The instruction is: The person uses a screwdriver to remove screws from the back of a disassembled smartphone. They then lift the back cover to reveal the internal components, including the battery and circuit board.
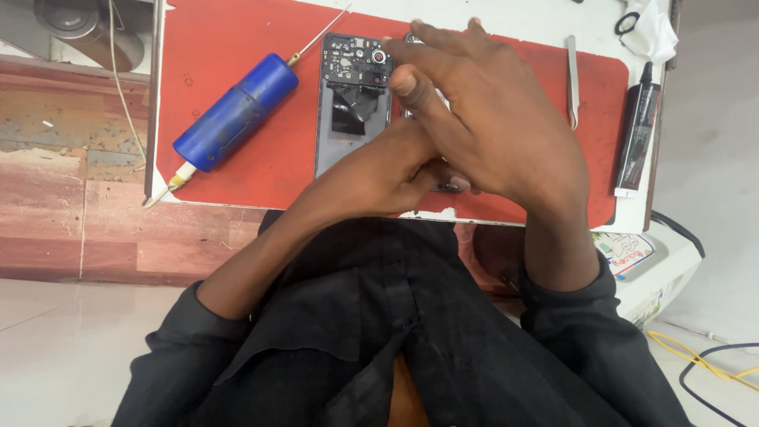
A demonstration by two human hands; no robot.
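Resting over the centre of the frame, the right hand (pixel 494 119) lies flat with fingers spread, its fingertips reaching the camera end of the opened smartphone (pixel 352 103), which sits upright in the picture on the red work mat (pixel 237 47), back cover off and circuit board and dark shielding exposed. The left hand (pixel 395 170) comes in beneath the right one, curled and crossing under the right palm; whether it grips anything there I cannot tell, since the right hand covers it. A second flat part, perhaps the phone's back cover, seems to lie under the right palm, mostly hidden.

Left of the phone lies a blue electric screwdriver (pixel 233 115), angled, its thin bit pointing toward the phone's upper edge. At the right side of the mat rest metal tweezers (pixel 572 79), and beyond them a black glue tube (pixel 636 142) on the white bench edge. Scissors (pixel 628 22) and white tissue sit in the upper right corner.

Judging from the pose, handling here goes best with light, even pressure from the flat fingers, keeping them off the bare board and camera lens, and holding the phone steady against the mat so it cannot slide toward the screwdriver bit.
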